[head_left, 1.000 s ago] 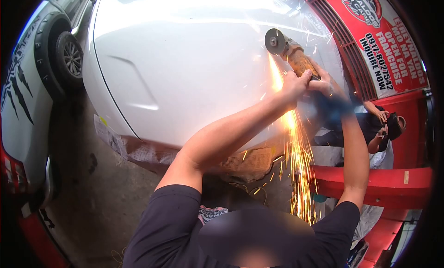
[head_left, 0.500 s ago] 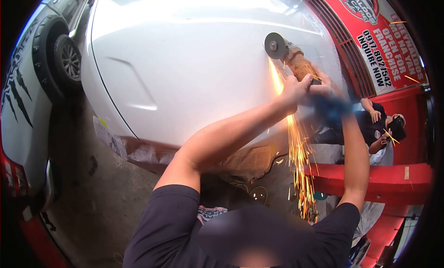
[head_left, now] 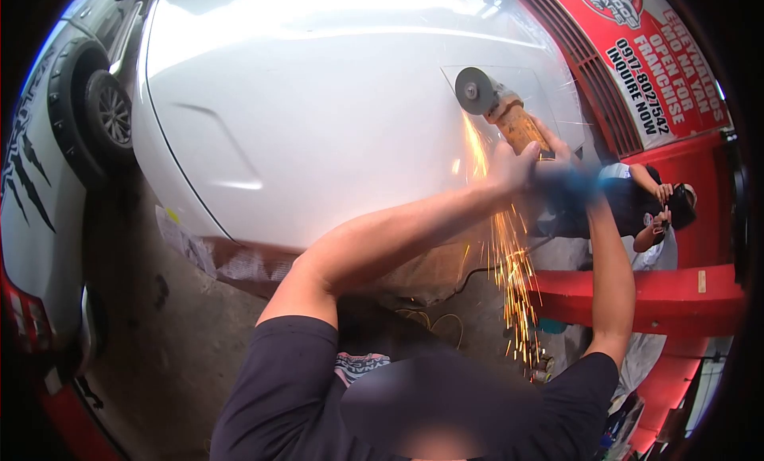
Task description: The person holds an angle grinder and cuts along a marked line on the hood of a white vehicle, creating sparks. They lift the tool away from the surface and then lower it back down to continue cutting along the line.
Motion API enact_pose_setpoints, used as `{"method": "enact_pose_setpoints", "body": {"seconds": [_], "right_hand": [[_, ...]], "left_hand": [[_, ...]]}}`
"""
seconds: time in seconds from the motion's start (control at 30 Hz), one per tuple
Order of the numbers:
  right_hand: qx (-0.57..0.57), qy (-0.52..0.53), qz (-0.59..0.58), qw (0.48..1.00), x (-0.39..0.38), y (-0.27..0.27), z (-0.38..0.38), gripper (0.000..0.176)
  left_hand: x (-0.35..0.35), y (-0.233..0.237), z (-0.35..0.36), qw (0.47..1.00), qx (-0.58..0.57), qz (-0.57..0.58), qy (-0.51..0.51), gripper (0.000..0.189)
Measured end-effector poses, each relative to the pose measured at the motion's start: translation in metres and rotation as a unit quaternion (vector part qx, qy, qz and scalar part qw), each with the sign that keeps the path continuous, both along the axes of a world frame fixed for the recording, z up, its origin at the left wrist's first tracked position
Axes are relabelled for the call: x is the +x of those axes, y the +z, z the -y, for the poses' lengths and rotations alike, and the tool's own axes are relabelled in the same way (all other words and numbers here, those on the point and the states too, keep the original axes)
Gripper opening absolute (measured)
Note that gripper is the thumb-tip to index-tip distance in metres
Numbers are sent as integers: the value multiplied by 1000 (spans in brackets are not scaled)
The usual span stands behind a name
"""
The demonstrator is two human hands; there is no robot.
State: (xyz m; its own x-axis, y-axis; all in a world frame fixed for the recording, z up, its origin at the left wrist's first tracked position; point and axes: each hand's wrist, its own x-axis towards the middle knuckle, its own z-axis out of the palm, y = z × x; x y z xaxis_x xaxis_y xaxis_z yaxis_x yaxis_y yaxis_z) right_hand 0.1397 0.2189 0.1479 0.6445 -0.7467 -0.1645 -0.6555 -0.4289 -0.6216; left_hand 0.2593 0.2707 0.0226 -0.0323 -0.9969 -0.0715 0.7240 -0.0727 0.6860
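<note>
An angle grinder with a worn orange body is held out over a white car panel. Its dark round disc meets the panel, and orange sparks stream down past my arms. My left hand is closed about the rear of the grinder, thumb along the body. On the other side my right hand also grips it, fingers reaching along the casing. A blurred blue patch hides part of the right hand and wrist. Thin straight lines mark the panel around the disc.
Brown masking paper hangs along the panel's lower edge. Left stands another vehicle with a black-trimmed wheel. At right are a red lift beam, a red banner and a person in dark clothes. A cable runs below.
The grinder and both hands have shifted slightly down in the view, and a thin line shows above the disc. Sparks still fly. The person at right has brought both hands together.
</note>
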Motion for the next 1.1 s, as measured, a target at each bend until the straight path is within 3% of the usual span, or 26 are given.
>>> {"method": "enact_pose_setpoints", "body": {"seconds": [0.3, 0.37, 0.5, 0.63, 0.73, 0.8, 0.87, 1.1], "right_hand": [[31, -33, -12, 999, -21, 3, -21, 113], [86, -57, -12, 995, -19, 8, -31, 113], [42, -41, 0, 998, -26, 4, -35, 114], [74, -58, -7, 996, -32, 4, -40, 114], [80, -53, 2, 995, -36, 5, -45, 114], [84, -49, 5, 995, -39, 6, -50, 115], [122, -75, -11, 990, -43, 7, -53, 115], [103, -69, -28, 992, -55, 3, -59, 113]], "left_hand": [[-13, 6, -23, 999, 13, 15, -29, 46], [-22, -4, -20, 1000, 2, 11, -30, 47], [-22, 6, -31, 1000, 0, 5, -25, 48], [-29, 0, -31, 998, 4, 1, -57, 48], [-36, -4, -32, 999, -19, 36, -27, 47], [-40, 0, -40, 999, 1, -34, -39, 47], [-39, 5, -46, 998, 21, -19, -49, 47], [-47, 2, -56, 999, 3, -18, -49, 47]]}}
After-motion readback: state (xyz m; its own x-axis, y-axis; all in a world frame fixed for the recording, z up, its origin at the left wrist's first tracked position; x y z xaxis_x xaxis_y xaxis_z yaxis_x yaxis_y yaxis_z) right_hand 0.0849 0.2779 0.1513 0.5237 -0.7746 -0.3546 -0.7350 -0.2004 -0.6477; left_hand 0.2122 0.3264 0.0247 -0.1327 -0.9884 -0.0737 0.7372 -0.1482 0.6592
